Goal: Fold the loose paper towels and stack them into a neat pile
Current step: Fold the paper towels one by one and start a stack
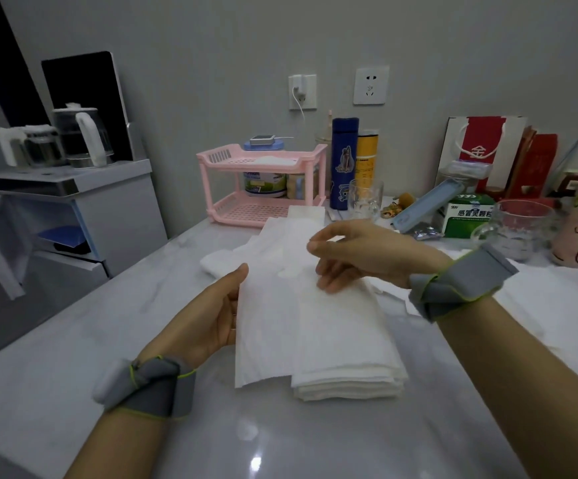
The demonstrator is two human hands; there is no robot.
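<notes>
**One sheet mid-fold over the pile**

The marble desk (108, 340) carries loose paper towels (280, 233) at its far middle, behind the work. Nearer, right of centre, sits the pile (346, 371) of folded ones, edges roughly flush. The sheet (266, 333) lies partly over its left side. The left hand (208, 316) grips the sheet's left edge, fingers hidden beneath. The right hand (353, 257) pinches its far end. A clean fold likely means bringing the left edge across to the right, matching corners, then pressing the crease before letting go.
</notes>
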